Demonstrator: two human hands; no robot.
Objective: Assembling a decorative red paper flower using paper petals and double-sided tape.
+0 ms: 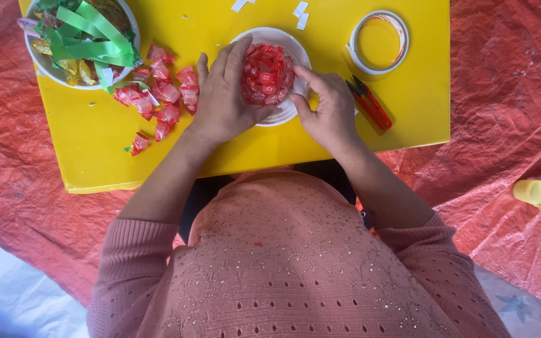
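A round cluster of red wrapped candies sits on a white paper plate on a yellow board. My left hand cups the cluster from its left side, fingers curled against it. From the right, my right hand presses its fingertips against the cluster's edge and the plate. Loose red wrapped candies lie scattered just left of my left hand.
A white bowl with green ribbon strips and mixed candies stands at the board's top left. A white tape roll and red snips lie right of the plate. A yellow bottle lies on the red sheet.
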